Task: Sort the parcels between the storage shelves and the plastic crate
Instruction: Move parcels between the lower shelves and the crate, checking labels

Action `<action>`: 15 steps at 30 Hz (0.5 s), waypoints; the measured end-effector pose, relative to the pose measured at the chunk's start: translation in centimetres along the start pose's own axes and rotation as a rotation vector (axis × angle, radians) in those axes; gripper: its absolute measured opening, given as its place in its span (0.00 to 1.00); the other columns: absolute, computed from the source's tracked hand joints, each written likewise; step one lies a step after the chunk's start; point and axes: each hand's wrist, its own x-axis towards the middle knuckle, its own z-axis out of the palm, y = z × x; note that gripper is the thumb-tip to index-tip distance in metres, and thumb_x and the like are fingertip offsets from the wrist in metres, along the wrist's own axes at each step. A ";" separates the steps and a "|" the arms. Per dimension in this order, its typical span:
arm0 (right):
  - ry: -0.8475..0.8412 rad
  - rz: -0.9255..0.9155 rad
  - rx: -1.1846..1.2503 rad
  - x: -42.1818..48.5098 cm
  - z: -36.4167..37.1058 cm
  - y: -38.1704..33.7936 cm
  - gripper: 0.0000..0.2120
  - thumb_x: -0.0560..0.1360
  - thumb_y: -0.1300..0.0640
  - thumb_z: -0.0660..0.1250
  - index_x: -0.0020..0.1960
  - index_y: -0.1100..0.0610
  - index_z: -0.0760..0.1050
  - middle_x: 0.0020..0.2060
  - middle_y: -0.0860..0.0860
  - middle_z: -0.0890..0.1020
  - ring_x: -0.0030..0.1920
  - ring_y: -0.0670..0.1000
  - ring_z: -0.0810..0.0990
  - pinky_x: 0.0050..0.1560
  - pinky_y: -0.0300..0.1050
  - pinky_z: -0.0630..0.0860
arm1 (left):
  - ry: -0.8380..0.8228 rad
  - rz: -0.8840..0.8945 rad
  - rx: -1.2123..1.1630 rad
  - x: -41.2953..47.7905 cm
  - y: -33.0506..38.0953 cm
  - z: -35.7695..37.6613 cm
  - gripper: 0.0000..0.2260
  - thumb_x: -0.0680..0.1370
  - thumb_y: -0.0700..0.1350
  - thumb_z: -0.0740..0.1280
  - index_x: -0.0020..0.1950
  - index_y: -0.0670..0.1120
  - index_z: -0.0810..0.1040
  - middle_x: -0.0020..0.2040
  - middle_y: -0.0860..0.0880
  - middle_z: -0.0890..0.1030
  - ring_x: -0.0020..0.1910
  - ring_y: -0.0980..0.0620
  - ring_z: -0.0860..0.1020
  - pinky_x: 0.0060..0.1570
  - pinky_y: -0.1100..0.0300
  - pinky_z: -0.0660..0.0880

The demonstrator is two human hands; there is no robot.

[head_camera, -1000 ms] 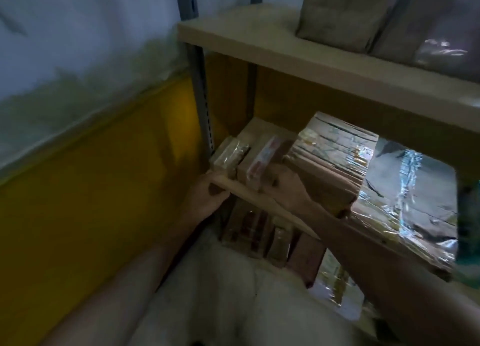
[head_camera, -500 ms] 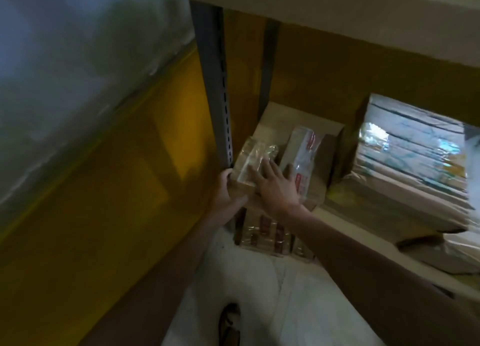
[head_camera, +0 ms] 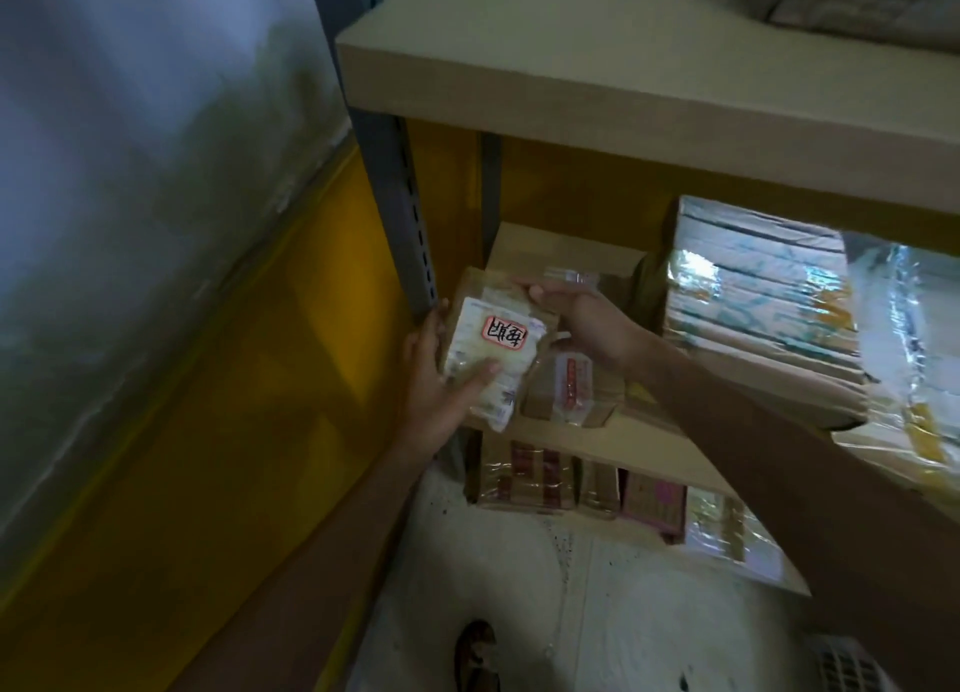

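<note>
A small brown parcel (head_camera: pixel 493 348) with a white label and red-framed writing is tilted up at the left end of the middle shelf (head_camera: pixel 587 439). My left hand (head_camera: pixel 441 379) holds it from below, thumb on the label. My right hand (head_camera: pixel 582 317) grips its upper edge. Behind it another small taped parcel (head_camera: pixel 569 387) lies on the shelf. A white plastic crate (head_camera: pixel 852 665) shows only as a corner at the bottom right.
Large wrapped parcels (head_camera: pixel 758 301) and a foil-like one (head_camera: pixel 909 327) fill the shelf to the right. Several small parcels (head_camera: pixel 540 478) stand on the floor under it. A grey upright post (head_camera: pixel 395 171) and a yellow wall are on the left; the upper shelf board (head_camera: pixel 623 93) overhangs.
Both hands have lifted the small parcel off the shelf end and turned its label face up. The camera has tilted upward and pulled back.
</note>
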 end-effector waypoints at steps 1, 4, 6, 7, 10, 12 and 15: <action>0.016 0.015 -0.026 -0.2 -0.1 -0.3 0.11 0.81 0.51 0.55 0.53 0.44 0.77 0.43 0.45 0.83 0.43 0.46 0.81 0.32 0.36 0.77 | -0.040 -0.015 -0.068 -0.4 0.2 0.1 0.34 0.67 0.45 0.74 0.70 0.51 0.64 0.63 0.49 0.72 0.59 0.53 0.76 0.48 0.56 0.79; 0.030 -0.011 -0.098 -0.7 -0.3 -0.3 0.16 0.79 0.39 0.50 0.57 0.39 0.73 0.47 0.44 0.82 0.48 0.44 0.80 0.36 0.37 0.76 | -0.097 -0.081 -0.162 -1.3 0.6 0.3 0.26 0.70 0.47 0.71 0.65 0.56 0.67 0.54 0.57 0.79 0.50 0.58 0.81 0.37 0.65 0.78; 0.027 -0.076 -0.131 -0.9 -0.3 -0.2 0.14 0.77 0.37 0.53 0.56 0.38 0.72 0.47 0.44 0.81 0.46 0.41 0.80 0.37 0.36 0.77 | -0.086 -0.098 -0.157 -1.5 0.8 0.6 0.22 0.73 0.46 0.69 0.64 0.59 0.66 0.53 0.58 0.78 0.49 0.58 0.81 0.38 0.65 0.78; 0.025 -0.102 -0.169 -1.1 -0.2 -0.2 0.11 0.77 0.40 0.57 0.56 0.39 0.73 0.46 0.45 0.81 0.44 0.40 0.81 0.37 0.36 0.77 | -0.088 -0.101 -0.153 -1.5 0.8 0.7 0.21 0.74 0.46 0.68 0.63 0.59 0.66 0.53 0.58 0.78 0.48 0.59 0.81 0.38 0.65 0.78; 0.015 -0.109 -0.229 -1.1 0.1 -0.2 0.16 0.76 0.51 0.64 0.64 0.49 0.73 0.45 0.46 0.81 0.39 0.37 0.82 0.33 0.32 0.76 | -0.099 -0.127 -0.158 -1.7 0.8 0.3 0.17 0.74 0.45 0.68 0.60 0.58 0.69 0.51 0.56 0.79 0.43 0.63 0.81 0.35 0.68 0.77; 0.023 -0.092 -0.182 -1.2 0.3 -0.2 0.16 0.76 0.54 0.65 0.63 0.53 0.73 0.45 0.47 0.81 0.39 0.39 0.82 0.33 0.33 0.76 | -0.120 -0.133 -0.141 -1.8 0.9 -0.3 0.21 0.73 0.46 0.69 0.64 0.55 0.69 0.52 0.56 0.80 0.44 0.63 0.81 0.35 0.68 0.77; 0.084 -0.069 -0.054 -1.3 0.5 0.2 0.17 0.76 0.55 0.65 0.65 0.56 0.72 0.44 0.48 0.82 0.39 0.40 0.83 0.34 0.35 0.78 | -0.118 -0.172 -0.188 -1.7 0.9 -1.3 0.30 0.71 0.44 0.71 0.70 0.53 0.64 0.57 0.53 0.77 0.49 0.57 0.80 0.42 0.59 0.80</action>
